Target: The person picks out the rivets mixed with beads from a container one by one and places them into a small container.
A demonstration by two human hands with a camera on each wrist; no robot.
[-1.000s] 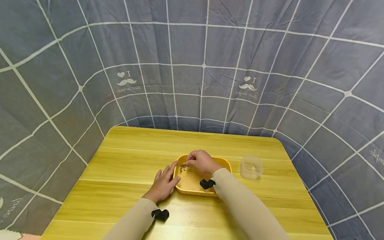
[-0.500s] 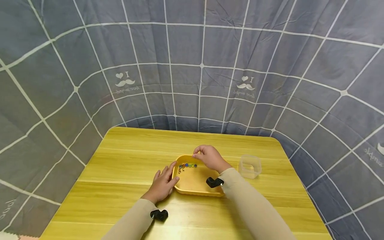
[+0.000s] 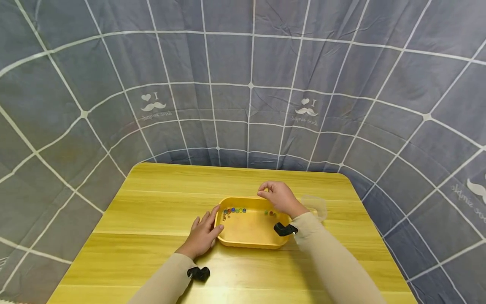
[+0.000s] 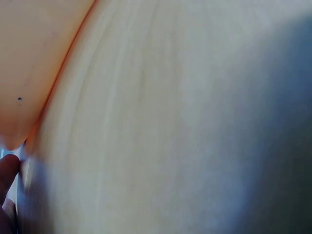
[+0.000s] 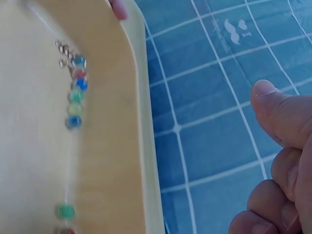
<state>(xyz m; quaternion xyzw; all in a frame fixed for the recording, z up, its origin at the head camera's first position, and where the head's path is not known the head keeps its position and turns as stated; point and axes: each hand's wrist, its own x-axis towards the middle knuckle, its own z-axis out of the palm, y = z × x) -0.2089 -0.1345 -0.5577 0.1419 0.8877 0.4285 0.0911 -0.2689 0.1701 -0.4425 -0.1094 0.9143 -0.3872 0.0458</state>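
Note:
My left hand [image 3: 201,237] rests its fingers and thumb against the left end of a yellow plastic tray [image 3: 247,243]. In the left wrist view, a fingertip [image 4: 9,168] shows beside the tray's edge. Over the tray's far right rim hangs my right hand [image 3: 279,197], fingers curled and thumb near the index fingertip; I cannot tell whether something small is pinched there. Along the tray's far side lies a row of coloured glassy beads [image 5: 76,96], with small shiny metal balls [image 5: 63,51] at its left end. Several more beads [image 3: 271,213] lie beneath the right hand.
A clear plastic box [image 3: 319,205] stands right of the tray, partly behind the right sleeve. All of this is on a yellow wood-grain table [image 3: 167,202]. Beyond the table's far edge hangs a grey checked curtain [image 3: 231,99].
My right hand has risen from the row of beads and moved right, over the tray's far rim. More beads now show in the tray. The left hand stays at the tray's end.

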